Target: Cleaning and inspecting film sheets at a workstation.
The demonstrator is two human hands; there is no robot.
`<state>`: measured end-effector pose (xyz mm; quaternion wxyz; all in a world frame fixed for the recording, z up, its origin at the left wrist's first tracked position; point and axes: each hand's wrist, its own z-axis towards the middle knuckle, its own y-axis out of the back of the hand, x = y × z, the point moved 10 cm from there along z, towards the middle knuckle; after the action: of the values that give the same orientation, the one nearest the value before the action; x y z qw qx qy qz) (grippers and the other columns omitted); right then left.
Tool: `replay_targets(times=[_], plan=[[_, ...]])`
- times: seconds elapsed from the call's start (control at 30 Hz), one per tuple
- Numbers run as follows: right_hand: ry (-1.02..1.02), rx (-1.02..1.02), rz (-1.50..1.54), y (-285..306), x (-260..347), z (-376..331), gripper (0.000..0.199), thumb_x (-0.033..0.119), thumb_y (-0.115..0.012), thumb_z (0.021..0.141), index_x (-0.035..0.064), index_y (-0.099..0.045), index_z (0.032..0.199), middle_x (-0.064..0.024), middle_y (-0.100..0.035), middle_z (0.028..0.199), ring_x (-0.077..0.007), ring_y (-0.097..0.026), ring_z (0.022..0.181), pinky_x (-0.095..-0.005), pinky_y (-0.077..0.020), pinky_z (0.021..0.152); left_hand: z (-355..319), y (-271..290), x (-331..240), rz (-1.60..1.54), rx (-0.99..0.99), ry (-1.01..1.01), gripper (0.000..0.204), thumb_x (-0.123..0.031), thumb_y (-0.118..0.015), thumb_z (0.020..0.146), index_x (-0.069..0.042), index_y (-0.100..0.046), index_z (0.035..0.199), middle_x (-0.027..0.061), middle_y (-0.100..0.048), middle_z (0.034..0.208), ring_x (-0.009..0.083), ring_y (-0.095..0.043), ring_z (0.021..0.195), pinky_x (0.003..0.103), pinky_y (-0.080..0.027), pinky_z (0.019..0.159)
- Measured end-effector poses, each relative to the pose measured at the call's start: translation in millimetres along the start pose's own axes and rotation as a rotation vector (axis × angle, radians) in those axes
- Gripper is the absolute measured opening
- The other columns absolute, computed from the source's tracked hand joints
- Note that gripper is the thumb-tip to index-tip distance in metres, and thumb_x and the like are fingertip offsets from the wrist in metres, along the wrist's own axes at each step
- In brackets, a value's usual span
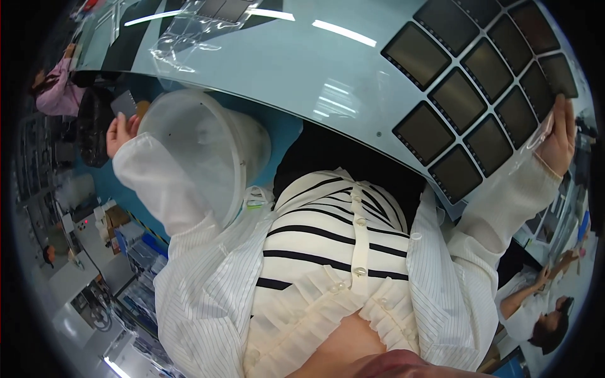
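Note:
My left hand (120, 133) is raised beside a translucent white bucket (201, 148) and holds a small grey square sheet (125, 103) in its fingers. My right hand (559, 140) reaches to the far right edge of the pale blue-grey table (302, 69). It grips a dark square tile (559, 75) at the end of a grid of several like dark tiles (466, 101). A bit of clear film (535, 135) shows under that hand. My striped top and white sleeves fill the lower middle.
Crumpled clear plastic film (189, 34) lies at the table's far left. Another person in a pink sleeve (58, 91) works at the upper left, and one in white (535, 305) sits at the lower right. Benches and blue crates (135, 249) stand at the lower left.

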<state>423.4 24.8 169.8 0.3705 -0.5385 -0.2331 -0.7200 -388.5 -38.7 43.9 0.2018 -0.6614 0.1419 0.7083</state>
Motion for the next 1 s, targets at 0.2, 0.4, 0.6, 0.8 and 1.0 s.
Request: replay_targets(times=[0.2, 0.4, 0.6, 0.8, 1.0], plan=[[0.133, 0.077, -0.418, 7.3, 1.0, 7.6, 0.033, 0.004, -0.055, 0.086, 0.0035, -0.054, 0.119, -0.0099, -0.055, 0.118, -0.0174, -0.054, 0.108, -0.0234, -0.0426, 0.092, 31.9, -12.6, 155.0, -0.047, 0.183, 0.471, 0.025, -0.001, -0.059, 0.081, 0.006, -0.05, 0.103, 0.0192, -0.058, 0.096, 0.0281, -0.061, 0.086, 0.035, -0.055, 0.079], [0.1, 0.076, -0.488, 6.3, 4.6, 3.7, 0.033, 0.006, -0.053, 0.087, 0.0049, -0.053, 0.121, -0.0099, -0.051, 0.124, -0.0199, -0.048, 0.116, -0.0261, -0.0371, 0.1, 34.3, -69.0, 185.0, 0.009, 0.221, 0.37, 0.041, 0.001, -0.059, 0.08, 0.0, -0.043, 0.118, 0.0186, -0.054, 0.107, 0.0288, -0.058, 0.095, 0.04, -0.052, 0.079], [-0.1, -0.022, -0.179, -6.6, -8.3, -14.0, 0.032, 0.01, -0.05, 0.091, 0.0029, -0.052, 0.122, -0.0098, -0.049, 0.127, -0.0195, -0.044, 0.121, -0.0267, -0.0304, 0.105, 17.7, -54.1, 51.2, 0.073, -0.008, -0.243, 0.02, -0.008, -0.061, 0.083, -0.002, -0.059, 0.102, 0.0116, -0.062, 0.092, 0.0156, -0.059, 0.078, 0.026, -0.051, 0.065], [0.065, 0.165, -0.174, -22.1, -15.9, -9.5, 0.03, 0.02, -0.059, 0.087, 0.0063, -0.06, 0.114, -0.0069, -0.063, 0.107, -0.0126, -0.061, 0.092, -0.0174, -0.0439, 0.081, -178.2, -199.8, -66.5, -0.226, 0.97, -0.066, 0.036, -0.024, -0.041, 0.094, 0.005, -0.053, 0.113, 0.017, -0.06, 0.105, 0.0242, -0.057, 0.099, 0.036, -0.044, 0.088], [-0.07, 0.395, -0.225, -22.5, -71.4, 9.7, 0.037, 0.012, -0.053, 0.09, 0.0008, -0.048, 0.125, -0.0088, -0.055, 0.121, -0.0091, -0.054, 0.102, -0.0184, -0.0399, 0.087, -353.5, -248.1, -48.6, -0.367, 1.678, 0.453, 0.043, -0.023, -0.037, 0.095, 0.002, -0.037, 0.13, 0.0199, -0.061, 0.1, 0.0239, -0.062, 0.087, 0.032, -0.049, 0.075]])
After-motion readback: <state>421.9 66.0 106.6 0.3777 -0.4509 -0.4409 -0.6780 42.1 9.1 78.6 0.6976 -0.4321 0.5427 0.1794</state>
